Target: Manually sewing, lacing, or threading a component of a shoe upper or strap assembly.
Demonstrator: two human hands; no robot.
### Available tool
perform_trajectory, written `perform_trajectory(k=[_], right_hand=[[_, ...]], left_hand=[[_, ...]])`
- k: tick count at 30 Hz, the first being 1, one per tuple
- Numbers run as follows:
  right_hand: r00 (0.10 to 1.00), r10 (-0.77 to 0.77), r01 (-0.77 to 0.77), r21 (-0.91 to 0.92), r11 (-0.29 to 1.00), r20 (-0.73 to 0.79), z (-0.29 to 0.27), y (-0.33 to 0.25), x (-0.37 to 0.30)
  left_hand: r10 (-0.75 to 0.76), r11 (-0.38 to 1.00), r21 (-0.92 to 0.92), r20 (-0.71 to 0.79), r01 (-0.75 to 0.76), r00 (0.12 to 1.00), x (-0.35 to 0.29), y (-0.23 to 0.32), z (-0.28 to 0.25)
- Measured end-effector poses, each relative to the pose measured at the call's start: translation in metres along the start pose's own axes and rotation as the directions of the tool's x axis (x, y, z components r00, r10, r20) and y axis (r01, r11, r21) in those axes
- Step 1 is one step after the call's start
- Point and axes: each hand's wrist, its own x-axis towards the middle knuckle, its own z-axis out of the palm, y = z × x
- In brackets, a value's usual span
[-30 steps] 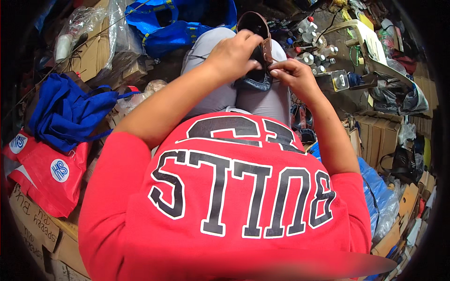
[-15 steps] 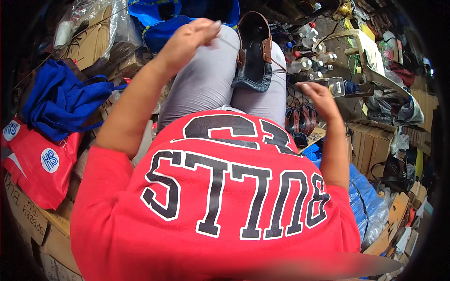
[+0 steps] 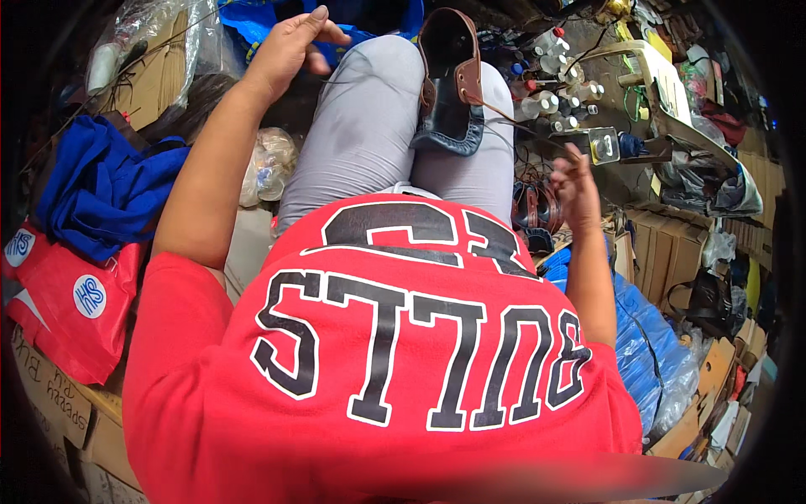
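A brown and dark navy leather shoe (image 3: 453, 84) is propped between my knees, its opening facing up and its gathered, dark end toward me. My left hand (image 3: 290, 55) is raised beyond my left knee, its fingers partly curled. A thin dark thread (image 3: 369, 76) runs across that knee from the shoe toward it. To the right of the shoe, my right hand (image 3: 578, 189) has bent fingers, and a dark thread (image 3: 512, 120) leads from the shoe's side toward them. The hands are wide apart and neither touches the shoe.
Several small bottles (image 3: 554, 101) stand beyond my right knee, near a worn cream plastic chair (image 3: 667, 84). More brown shoes (image 3: 537, 206) lie beside my right thigh. On the left are blue cloth (image 3: 101, 185), a red bag (image 3: 75, 336) and cardboard boxes (image 3: 50, 391).
My left hand has moved left and farther from the shoe. My right hand has shifted slightly down, and the threads stretch out at both sides. The shoe stays between my knees.
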Motion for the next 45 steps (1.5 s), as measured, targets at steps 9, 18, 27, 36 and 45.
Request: perform_trajectory(k=[9, 18, 27, 36, 45], right_hand=[[0.77, -0.197, 0.638, -0.725, 0.259, 0.607, 0.154, -0.071, -0.003], [0.698, 0.015, 0.708, -0.694, 0.128, 0.716, 0.158, -0.066, -0.013], [0.766, -0.237, 0.641, -0.683, 0.35, 0.598, 0.139, -0.054, -0.036], [0.796, -0.219, 0.603, -0.77, 0.21, 0.564, 0.147, -0.056, -0.025], [0.783, -0.173, 0.621, -0.767, 0.163, 0.597, 0.154, -0.064, -0.017]], left_hand=[[0.13, 0.873, 0.393, 0.383, -0.289, 0.915, 0.022, 0.024, 0.13], [0.101, 0.828, 0.418, 0.546, -0.374, 0.832, 0.032, 0.025, 0.136], [-0.045, 0.941, 0.282, 0.656, -0.189, 0.754, 0.036, 0.03, 0.122], [0.042, 0.888, 0.354, 0.575, -0.294, 0.817, 0.029, 0.031, 0.131], [0.025, 0.907, 0.329, 0.583, -0.264, 0.812, 0.037, 0.028, 0.136]])
